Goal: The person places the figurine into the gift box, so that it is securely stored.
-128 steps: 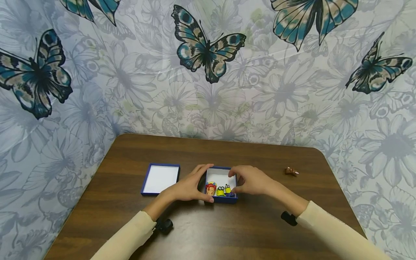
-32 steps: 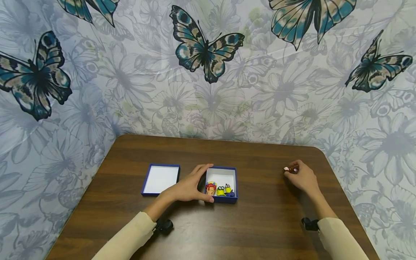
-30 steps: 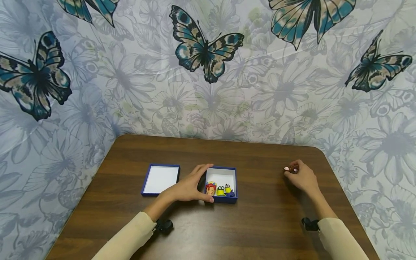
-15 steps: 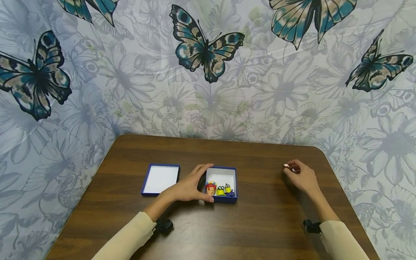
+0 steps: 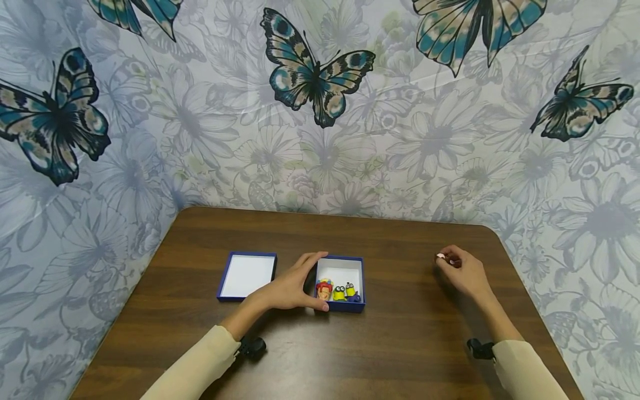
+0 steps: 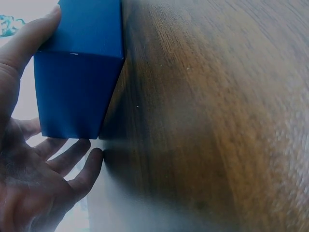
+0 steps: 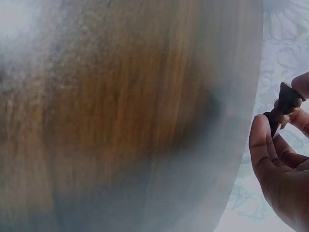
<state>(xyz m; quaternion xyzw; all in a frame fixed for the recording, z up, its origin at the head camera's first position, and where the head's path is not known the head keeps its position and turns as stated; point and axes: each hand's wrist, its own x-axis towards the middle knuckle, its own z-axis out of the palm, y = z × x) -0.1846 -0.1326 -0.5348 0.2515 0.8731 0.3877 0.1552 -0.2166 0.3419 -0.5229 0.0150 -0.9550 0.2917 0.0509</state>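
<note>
An open blue box (image 5: 346, 271) with a white inside sits mid-table. My left hand (image 5: 285, 290) grips it at its left side, thumb at the near wall and fingers toward the far corner; the left wrist view shows the thumb (image 6: 36, 36) on the blue side. Along the near wall inside lie a red-and-tan toy figure (image 5: 324, 290) and two yellow goggle-eyed figures (image 5: 339, 294), one with a dark blue lower part. Far to the right, my right hand (image 5: 467, 273) pinches a small brown figurine (image 7: 289, 98) between thumb and fingers, partly hidden by them.
Left of the box lies a shallow blue-edged lid (image 5: 248, 276), white inside up. The brown wooden table (image 5: 395, 344) has rounded far corners and ends against a butterfly-print cloth (image 5: 320, 166). Each wrist wears a small black camera (image 5: 254, 348).
My right hand has left the box, moved right and picked up the brown figurine that lay on the table. Lately the figurine has turned slightly in its fingers. The left hand stays put.
</note>
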